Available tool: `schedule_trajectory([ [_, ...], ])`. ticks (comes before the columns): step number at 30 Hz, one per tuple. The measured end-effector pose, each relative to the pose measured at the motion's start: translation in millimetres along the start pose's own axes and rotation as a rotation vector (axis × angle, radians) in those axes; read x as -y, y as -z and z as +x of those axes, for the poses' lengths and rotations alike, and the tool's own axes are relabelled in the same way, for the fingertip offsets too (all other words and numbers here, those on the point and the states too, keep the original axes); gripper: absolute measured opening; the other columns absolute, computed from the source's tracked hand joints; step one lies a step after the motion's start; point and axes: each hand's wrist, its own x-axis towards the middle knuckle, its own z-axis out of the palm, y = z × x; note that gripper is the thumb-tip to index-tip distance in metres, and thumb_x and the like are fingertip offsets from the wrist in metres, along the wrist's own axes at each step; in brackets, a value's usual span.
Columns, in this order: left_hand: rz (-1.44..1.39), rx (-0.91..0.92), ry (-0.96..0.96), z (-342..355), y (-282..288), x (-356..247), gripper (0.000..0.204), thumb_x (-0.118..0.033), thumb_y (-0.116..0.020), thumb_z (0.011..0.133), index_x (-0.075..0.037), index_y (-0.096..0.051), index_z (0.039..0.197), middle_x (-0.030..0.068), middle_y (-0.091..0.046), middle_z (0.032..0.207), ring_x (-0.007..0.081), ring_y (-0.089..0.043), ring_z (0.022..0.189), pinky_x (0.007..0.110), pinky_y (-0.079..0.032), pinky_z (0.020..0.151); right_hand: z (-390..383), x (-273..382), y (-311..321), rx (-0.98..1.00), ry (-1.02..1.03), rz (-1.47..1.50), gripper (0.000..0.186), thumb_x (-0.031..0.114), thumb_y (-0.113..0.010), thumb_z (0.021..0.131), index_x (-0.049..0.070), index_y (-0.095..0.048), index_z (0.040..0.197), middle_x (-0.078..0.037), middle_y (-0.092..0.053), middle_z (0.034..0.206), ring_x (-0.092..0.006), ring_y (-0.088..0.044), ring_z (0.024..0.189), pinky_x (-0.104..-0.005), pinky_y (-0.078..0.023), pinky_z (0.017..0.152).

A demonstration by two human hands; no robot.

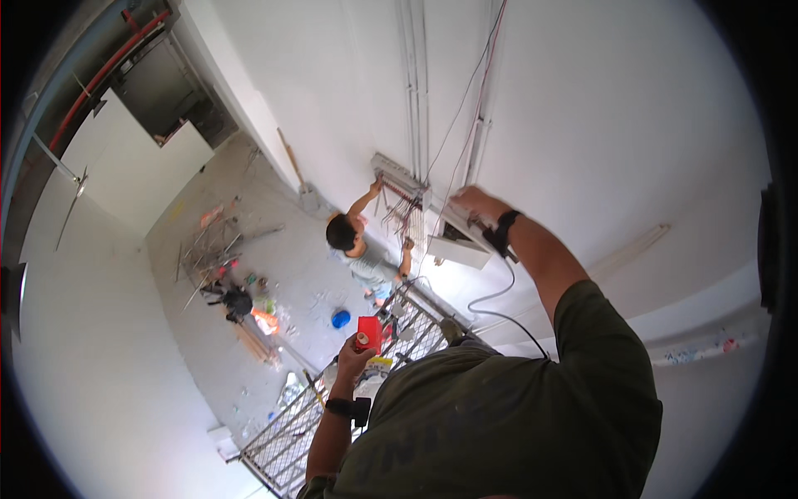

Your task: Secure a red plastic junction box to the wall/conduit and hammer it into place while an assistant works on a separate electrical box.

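In my left hand [356,359], low near the middle, is a red box [371,329], gripped with the fingers wrapped round it. My right arm reaches up to the wall. My right hand [475,201] is closed at the lower end of a vertical conduit [480,150], just above a white panel box [460,251]; what its fingers hold is too small to make out. Thin wires [457,158] run down the wall beside this hand. Left of it, an open electrical cabinet [401,176] shows several loose wires [406,218].
Below, another person [356,241] works at the cabinet with both arms raised. A metal mesh platform [287,437] lies under me. On the floor are a blue round object [341,318], a black bag [238,303] and scattered materials. A grey cable [492,298] hangs from my right wrist.
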Motion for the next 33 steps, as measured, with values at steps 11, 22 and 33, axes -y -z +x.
schedule_trajectory([
  [11, -0.756, -0.389, 0.622, -28, -42, 8, 0.009, -0.007, -0.062, 0.083, -0.01, -0.056, 0.076, 0.0012, -0.056, 0.063, 0.015, -0.057, 0.059, 0.034, -0.051, 0.067, 162, -35, 18, -0.094, -0.075, 0.175, 0.101, 0.042, -0.078, 0.067, 0.005, -0.022, 0.142, -0.013, -0.059, 0.101, -0.0194, -0.057, 0.086, -0.0356, -0.049, 0.066],
  [22, -0.548, -0.422, 0.568, 23, -86, 0, 0.013, -0.011, -0.059, 0.082, -0.008, -0.053, 0.092, 0.0053, -0.057, 0.078, 0.019, -0.061, 0.068, 0.037, -0.055, 0.068, 149, -88, -77, -0.154, 0.892, -0.446, 0.019, 0.017, -0.045, 0.09, 0.003, -0.055, 0.083, -0.013, -0.063, 0.075, -0.0308, -0.062, 0.068, -0.0391, -0.05, 0.063],
  [33, 0.088, -0.004, 0.38, 124, -148, 10, 0.091, -0.028, -0.076, 0.069, -0.005, -0.021, 0.138, 0.0177, -0.057, 0.106, 0.0236, -0.062, 0.083, 0.034, -0.055, 0.062, -149, -137, 29, -0.172, -0.022, 0.247, 0.042, 0.026, -0.035, 0.098, 0.007, -0.039, 0.062, 0.0, -0.034, 0.05, -0.0074, -0.035, 0.044, -0.026, -0.027, 0.042],
])
